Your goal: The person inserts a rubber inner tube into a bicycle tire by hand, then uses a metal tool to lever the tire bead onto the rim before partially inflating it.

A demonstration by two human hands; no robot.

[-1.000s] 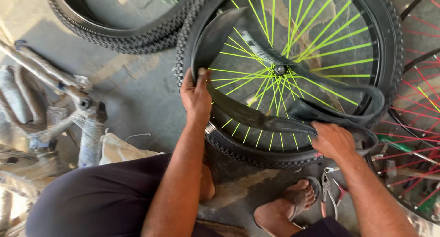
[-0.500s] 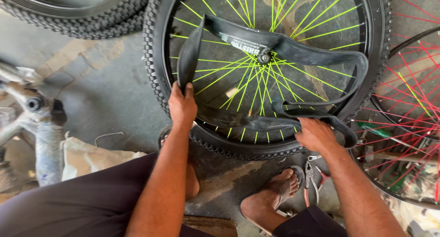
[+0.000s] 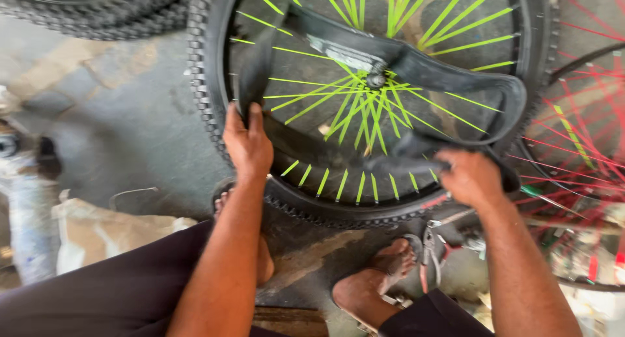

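1. While the black inner tube (image 3: 449, 83) hung in loose loops across the green spokes (image 3: 364, 109), most of it lay outside the knobby tyre (image 3: 202, 83), so seating it looked barely begun; only the stretch near the bottom rim seemed tucked in.
2. At the wheel's lower left, the left hand (image 3: 247, 145) was closed around the tube and rim edge, fingers curled over the top.
3. Lower right, the right hand (image 3: 472, 177) was clenched on a bunched fold of tube, close to the tyre's bottom edge.
4. Room was tight: a red-spoked wheel (image 3: 586, 161) crowded the right side, another tyre (image 3: 84, 8) lay at upper left, and pliers (image 3: 430, 255) rested just beside the sandalled foot (image 3: 371, 278).
5. Bare concrete floor (image 3: 124, 122) offered space to the left.
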